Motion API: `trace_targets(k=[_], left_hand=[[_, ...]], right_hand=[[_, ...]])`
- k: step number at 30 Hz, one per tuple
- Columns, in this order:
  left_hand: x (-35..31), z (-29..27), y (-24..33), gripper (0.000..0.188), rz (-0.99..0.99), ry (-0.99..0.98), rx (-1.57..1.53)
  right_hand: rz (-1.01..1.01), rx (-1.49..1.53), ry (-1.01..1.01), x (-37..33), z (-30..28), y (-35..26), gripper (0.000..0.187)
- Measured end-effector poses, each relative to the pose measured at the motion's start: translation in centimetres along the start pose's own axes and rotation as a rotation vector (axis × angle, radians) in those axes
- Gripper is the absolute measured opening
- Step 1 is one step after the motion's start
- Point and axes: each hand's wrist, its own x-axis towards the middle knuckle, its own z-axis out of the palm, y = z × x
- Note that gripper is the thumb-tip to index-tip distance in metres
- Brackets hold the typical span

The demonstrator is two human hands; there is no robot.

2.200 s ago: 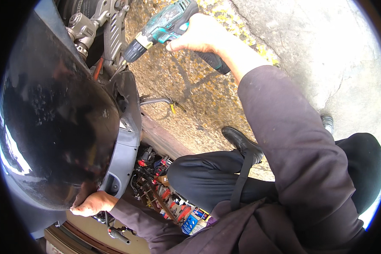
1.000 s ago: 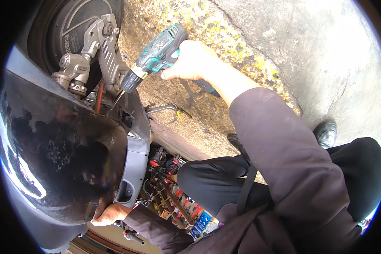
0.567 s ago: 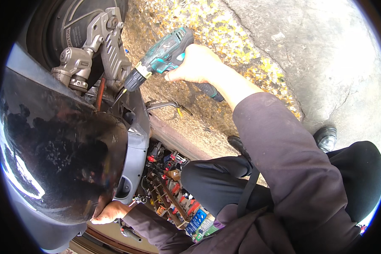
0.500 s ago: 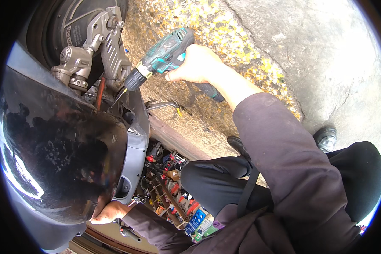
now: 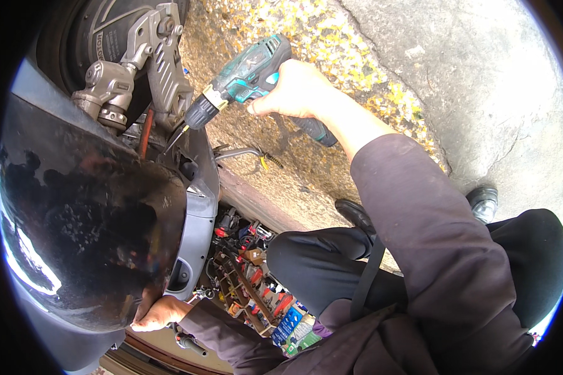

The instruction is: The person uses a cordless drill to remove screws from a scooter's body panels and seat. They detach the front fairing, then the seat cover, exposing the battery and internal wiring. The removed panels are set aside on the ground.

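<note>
My right hand (image 5: pixel 297 89) is wrapped around the grip of a teal and black cordless drill (image 5: pixel 250 69). The drill points down and to the left, and a long thin bit (image 5: pixel 175 140) in its chuck reaches into a gap in the grey plastic trim (image 5: pixel 197 162) of a scooter. I cannot tell whether the tip sits in a screw. At the lower left, my left hand (image 5: pixel 159 314) grips the end of the scooter's glossy black seat (image 5: pixel 100 225); some of its fingers are hidden. A red-orange bar (image 5: pixel 146 134) shows beside the bit.
Behind the trim are a metal bracket (image 5: pixel 162 62), a grey shock absorber (image 5: pixel 109 87) and the wheel (image 5: pixel 109 34). A bent metal stand with a spring (image 5: pixel 247 153) sticks out below the drill. Near my knee lies a wooden divided box (image 5: pixel 250 290) of tools and parts.
The drill and my right forearm have shifted slightly, with the bit still in the gap. My left hand stays at the seat's edge.
</note>
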Motion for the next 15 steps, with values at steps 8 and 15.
trace_targets(k=[8,15], left_hand=[[-1.1,0.6,1.3,0.080,0.051,-0.080,0.036],[-0.7,0.7,0.9,0.076,0.023,0.062,0.022]], right_hand=[[0.011,-0.041,0.008,0.2,0.4,-0.1,0.050],[-0.039,-0.030,0.041,-0.1,0.4,0.1,0.053]])
